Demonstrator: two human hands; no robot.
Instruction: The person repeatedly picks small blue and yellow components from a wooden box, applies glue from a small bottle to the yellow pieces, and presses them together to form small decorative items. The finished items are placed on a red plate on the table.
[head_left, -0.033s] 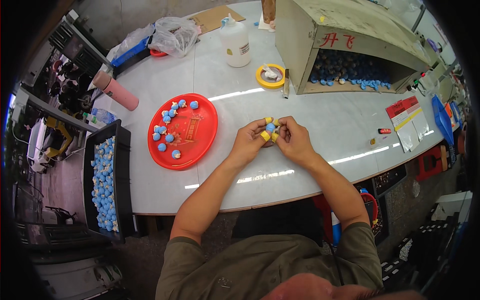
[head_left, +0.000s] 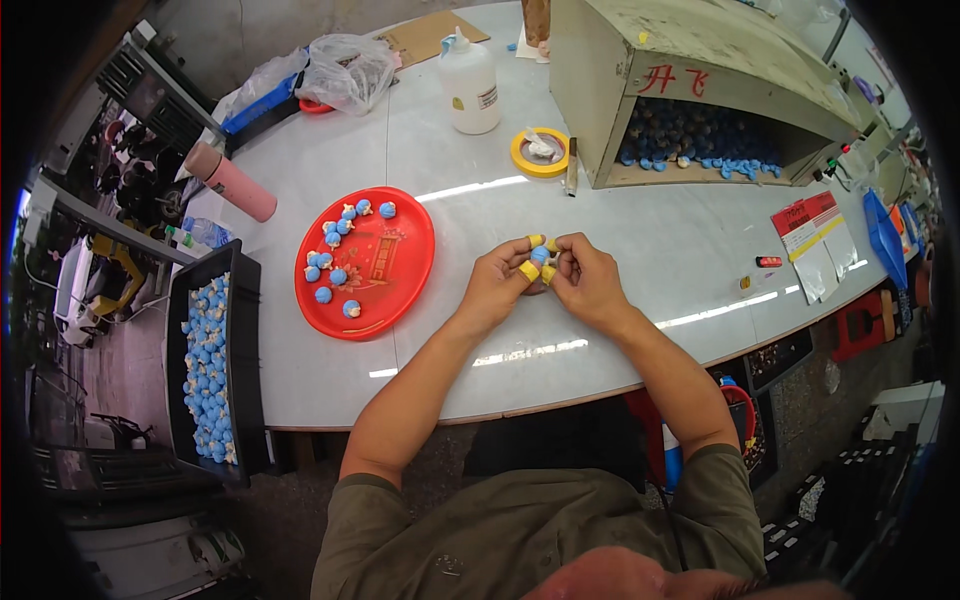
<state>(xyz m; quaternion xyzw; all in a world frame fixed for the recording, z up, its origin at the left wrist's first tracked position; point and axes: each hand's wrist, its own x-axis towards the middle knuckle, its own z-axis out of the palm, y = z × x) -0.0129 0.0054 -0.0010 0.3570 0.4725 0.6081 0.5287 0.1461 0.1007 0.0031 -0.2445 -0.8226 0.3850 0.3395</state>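
Observation:
Between my two hands, over the middle of the table, is a small round blue piece (head_left: pixel 540 255) with pale bits at its edge. My left hand (head_left: pixel 497 280) grips it from the left with thumb and forefinger. My right hand (head_left: pixel 592 282) pinches it from the other side. Yellow bands wrap the fingertips of both hands and partly cover the piece. To the left lies a round red tray (head_left: pixel 395 295), carrying several similar blue pieces (head_left: pixel 339 276) with cream-coloured parts.
A black bin (head_left: pixel 250 345) full of blue pieces stands at the left edge. Behind are a pink flask (head_left: pixel 232 183), a white squeeze bottle (head_left: pixel 470 90) and a yellow tape roll (head_left: pixel 520 158). A greenish box (head_left: pixel 585 95) at the back right holds more blue pieces.

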